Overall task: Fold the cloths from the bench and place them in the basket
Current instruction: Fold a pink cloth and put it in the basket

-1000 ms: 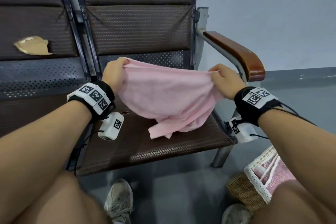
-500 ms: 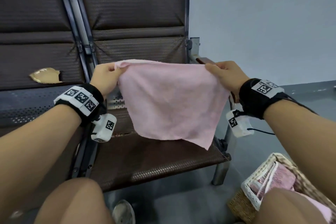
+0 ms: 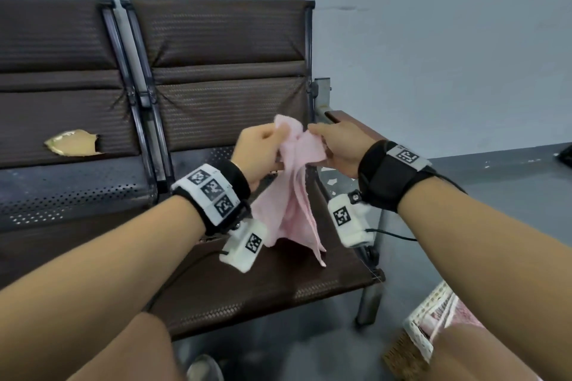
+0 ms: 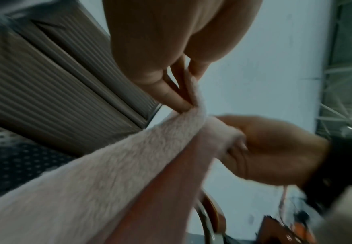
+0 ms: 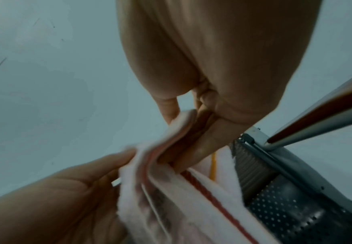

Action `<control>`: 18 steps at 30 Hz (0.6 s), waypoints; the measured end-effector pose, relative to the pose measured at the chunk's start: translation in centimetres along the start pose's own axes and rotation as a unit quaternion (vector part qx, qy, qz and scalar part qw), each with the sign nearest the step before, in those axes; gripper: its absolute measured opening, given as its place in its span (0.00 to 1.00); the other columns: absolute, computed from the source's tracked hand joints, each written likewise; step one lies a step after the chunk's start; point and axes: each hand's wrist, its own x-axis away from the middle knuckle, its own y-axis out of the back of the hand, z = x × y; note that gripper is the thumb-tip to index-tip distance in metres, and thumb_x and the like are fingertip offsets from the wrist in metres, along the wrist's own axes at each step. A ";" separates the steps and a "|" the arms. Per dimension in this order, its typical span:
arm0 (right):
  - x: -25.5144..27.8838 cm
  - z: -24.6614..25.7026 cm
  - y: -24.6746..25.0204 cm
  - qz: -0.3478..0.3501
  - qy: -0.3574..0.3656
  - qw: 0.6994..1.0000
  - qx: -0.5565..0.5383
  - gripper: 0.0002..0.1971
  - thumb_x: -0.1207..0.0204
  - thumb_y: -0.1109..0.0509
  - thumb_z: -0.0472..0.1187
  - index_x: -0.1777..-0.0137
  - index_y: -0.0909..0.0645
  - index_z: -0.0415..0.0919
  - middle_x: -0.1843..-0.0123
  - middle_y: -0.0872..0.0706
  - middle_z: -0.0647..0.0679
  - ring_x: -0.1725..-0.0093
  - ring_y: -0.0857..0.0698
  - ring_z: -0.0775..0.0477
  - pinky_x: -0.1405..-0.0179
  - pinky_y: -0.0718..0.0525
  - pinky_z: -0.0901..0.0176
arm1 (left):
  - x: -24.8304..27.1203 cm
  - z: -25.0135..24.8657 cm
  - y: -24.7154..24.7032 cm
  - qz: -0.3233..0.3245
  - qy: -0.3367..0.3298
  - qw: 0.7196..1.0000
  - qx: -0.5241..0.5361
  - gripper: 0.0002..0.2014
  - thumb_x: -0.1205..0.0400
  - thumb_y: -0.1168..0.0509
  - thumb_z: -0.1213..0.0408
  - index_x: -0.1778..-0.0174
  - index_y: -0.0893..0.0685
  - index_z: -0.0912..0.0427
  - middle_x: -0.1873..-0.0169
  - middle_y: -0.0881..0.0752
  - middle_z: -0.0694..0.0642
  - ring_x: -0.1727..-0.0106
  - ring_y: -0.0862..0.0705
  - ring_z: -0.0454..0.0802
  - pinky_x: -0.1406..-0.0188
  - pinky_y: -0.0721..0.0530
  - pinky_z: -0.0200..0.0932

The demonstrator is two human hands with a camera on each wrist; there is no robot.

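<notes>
A pink cloth [image 3: 294, 192] hangs doubled over in the air above the brown bench seat [image 3: 278, 284], its lower corners dangling free. My left hand [image 3: 263, 148] pinches its top edge on the left and my right hand [image 3: 334, 145] pinches the top edge on the right, the two hands almost touching. In the left wrist view the left hand's fingers [image 4: 170, 92] nip the fuzzy cloth [image 4: 108, 165] while the right hand [image 4: 264, 148] grips it beside them. In the right wrist view the cloth [image 5: 170, 173] sits folded between both hands. The wicker basket [image 3: 414, 340] stands on the floor at lower right, holding folded pink cloth.
The bench's wooden armrest [image 3: 349, 120] juts out just behind my right hand. A second seat [image 3: 62, 195] lies to the left, its backrest torn [image 3: 72, 142]. My knees fill the bottom of the head view, with a shoe [image 3: 204, 368] on the grey floor.
The cloth was stretched flat between my hands held wide apart. Now the hands have come together, bringing the two top corners to meet so the cloth hangs folded in half.
</notes>
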 end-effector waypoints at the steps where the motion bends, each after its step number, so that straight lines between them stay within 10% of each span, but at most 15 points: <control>1: 0.1 0.0 -0.2 0.011 -0.009 1.000 -0.021 0.17 0.15 0.33 0.46 0.38 0.20 0.31 0.41 0.12 0.35 0.46 0.11 0.39 0.45 0.10 0.44 | 0.5 0.1 -0.6 0.020 -0.014 1.000 -0.019 0.18 0.13 0.36 0.61 0.49 0.15 0.77 0.58 0.14 0.71 0.57 0.18 0.56 0.52 0.16 0.61; 4: 0.5 -0.4 -0.1 0.028 -0.015 0.999 0.015 0.26 0.20 0.28 0.51 0.33 0.21 0.29 0.40 0.11 0.31 0.43 0.10 0.35 0.39 0.12 0.38 | 1.6 0.1 -1.4 0.072 -0.039 0.996 -0.033 0.12 0.15 0.32 0.60 0.48 0.09 0.67 0.51 0.10 0.71 0.48 0.10 0.59 0.42 0.13 0.62; 9: 0.5 -1.2 0.4 0.010 0.016 0.994 0.106 0.10 0.22 0.38 0.28 0.46 0.19 0.23 0.53 0.21 0.33 0.52 0.19 0.37 0.50 0.17 0.46 | 1.5 1.0 -0.7 0.057 0.025 0.998 0.028 0.08 0.21 0.31 0.64 0.51 0.09 0.63 0.58 0.09 0.60 0.58 0.10 0.50 0.55 0.10 0.46; 13: 0.7 -1.0 0.4 0.095 0.036 0.991 0.089 0.18 0.22 0.42 0.25 0.37 0.16 0.28 0.50 0.17 0.34 0.53 0.19 0.41 0.52 0.19 0.50 | -0.3 1.9 0.5 -0.021 0.058 0.997 -0.043 0.31 0.23 0.37 0.76 0.22 0.31 0.57 0.35 0.18 0.60 0.38 0.17 0.55 0.36 0.16 0.52; 15: 0.6 -0.7 0.3 0.143 0.051 0.984 0.095 0.19 0.23 0.42 0.25 0.46 0.11 0.40 0.48 0.12 0.36 0.51 0.15 0.44 0.53 0.15 0.53 | -0.8 2.0 0.9 0.061 0.112 0.992 0.000 0.42 0.29 0.38 0.75 0.15 0.40 0.60 0.30 0.21 0.61 0.30 0.21 0.59 0.32 0.22 0.52; 18: -0.2 -0.5 0.7 0.131 0.060 0.985 0.090 0.20 0.26 0.43 0.26 0.57 0.12 0.45 0.56 0.13 0.43 0.55 0.16 0.46 0.59 0.17 0.59 | -1.4 1.7 1.9 0.210 0.146 0.965 0.066 0.30 0.30 0.39 0.70 0.28 0.20 0.66 0.38 0.15 0.66 0.39 0.15 0.60 0.42 0.18 0.52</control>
